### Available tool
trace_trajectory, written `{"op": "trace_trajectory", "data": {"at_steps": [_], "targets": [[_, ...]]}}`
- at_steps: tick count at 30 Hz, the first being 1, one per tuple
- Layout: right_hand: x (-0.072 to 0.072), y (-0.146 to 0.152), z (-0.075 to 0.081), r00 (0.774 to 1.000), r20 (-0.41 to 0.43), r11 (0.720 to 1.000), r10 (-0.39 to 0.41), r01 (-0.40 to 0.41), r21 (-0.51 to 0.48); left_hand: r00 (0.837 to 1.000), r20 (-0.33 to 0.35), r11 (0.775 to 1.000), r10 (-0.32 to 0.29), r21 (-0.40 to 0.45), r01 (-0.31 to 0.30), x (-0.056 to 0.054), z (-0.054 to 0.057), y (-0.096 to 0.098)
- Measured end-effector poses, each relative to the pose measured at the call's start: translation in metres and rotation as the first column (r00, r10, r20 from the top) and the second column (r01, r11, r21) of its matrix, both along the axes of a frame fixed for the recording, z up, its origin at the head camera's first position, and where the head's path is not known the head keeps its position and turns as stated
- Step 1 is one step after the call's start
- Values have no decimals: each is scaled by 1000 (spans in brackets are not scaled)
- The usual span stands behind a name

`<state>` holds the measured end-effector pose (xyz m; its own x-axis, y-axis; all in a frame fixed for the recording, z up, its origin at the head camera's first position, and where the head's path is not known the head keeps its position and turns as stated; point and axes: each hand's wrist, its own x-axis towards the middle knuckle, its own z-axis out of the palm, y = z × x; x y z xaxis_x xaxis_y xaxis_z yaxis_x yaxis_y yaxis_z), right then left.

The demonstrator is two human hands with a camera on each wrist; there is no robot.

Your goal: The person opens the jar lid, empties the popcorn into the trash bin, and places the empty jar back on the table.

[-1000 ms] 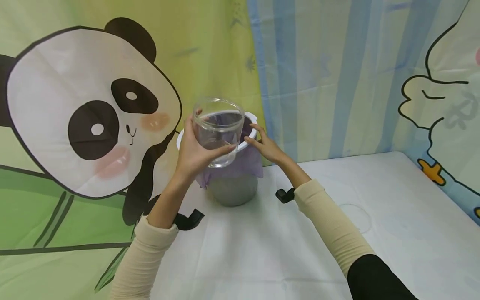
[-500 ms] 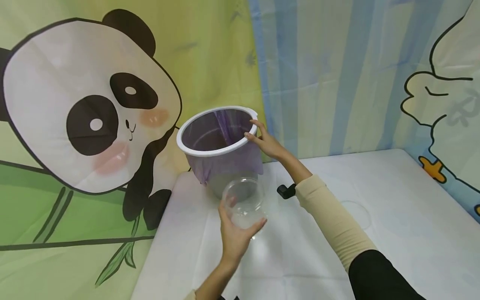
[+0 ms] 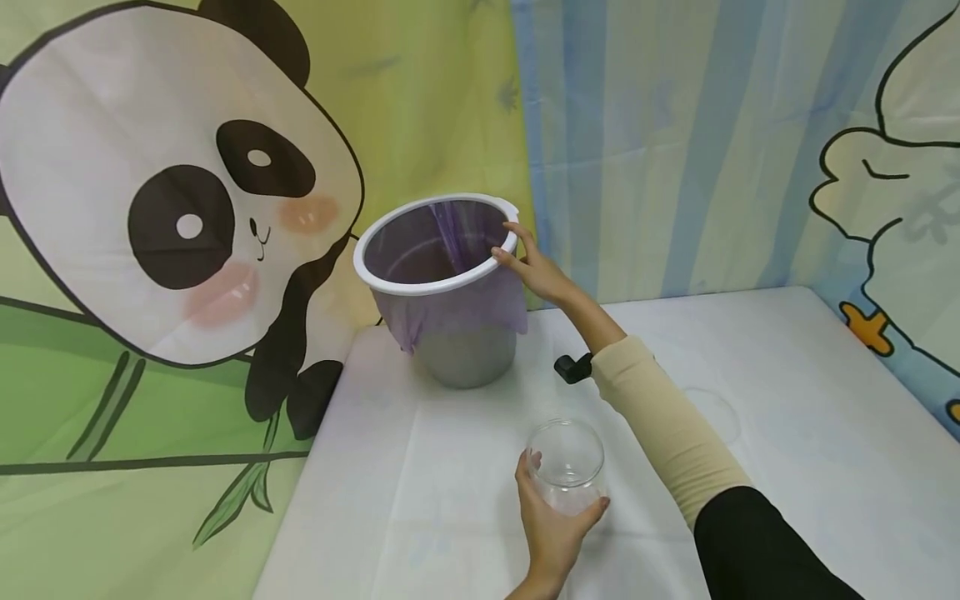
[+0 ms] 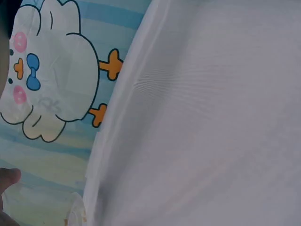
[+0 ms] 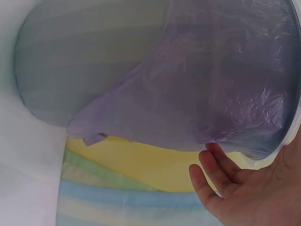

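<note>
My left hand [image 3: 555, 529] grips a clear, see-through round container [image 3: 567, 467], thumb on one side and fingers on the other. It is held upright over the front part of the table, and nothing shows inside. In the left wrist view only a fingertip [image 4: 10, 176] and the container's edge [image 4: 75, 209] appear at lower left. A grey trash can [image 3: 468, 360] stands farther back, lined with a purple plastic bag [image 3: 472, 310] folded out over its white rim [image 3: 420, 288]. My right hand [image 3: 542, 273] holds that rim at its right side; the other fingers [image 5: 218, 172] lie outside, beside the bag.
A white-covered table [image 3: 450, 467] carries everything, its left edge running beside the trash can. Printed curtains with a panda [image 3: 187, 183] and a white cartoon animal [image 3: 915, 192] hang close behind and at the sides. A faint ring [image 3: 738, 417] shows on the cloth at right.
My left hand has brought the clear container away from the trash can's mouth, down and toward the front right. The right hand stays at the rim.
</note>
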<state>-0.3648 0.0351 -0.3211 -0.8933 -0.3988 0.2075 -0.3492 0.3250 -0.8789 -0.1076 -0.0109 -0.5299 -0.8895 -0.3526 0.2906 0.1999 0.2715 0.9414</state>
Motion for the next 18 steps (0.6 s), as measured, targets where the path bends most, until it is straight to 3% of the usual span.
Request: {"op": "trace_trajectory", "data": {"at_steps": [5, 11, 18], "targets": [[0, -1, 1, 1000, 5, 1000, -11, 11, 5, 1000, -14, 999, 6, -42, -6, 4, -17, 5], [0, -2, 0, 1000, 8, 1000, -9, 9, -2, 997, -76, 995, -6, -99, -2, 3, -33, 8], [-1, -2, -1, 1000, -1, 1000, -10, 10, 8, 994, -110, 996, -13, -91, 3, 2, -39, 9]]}}
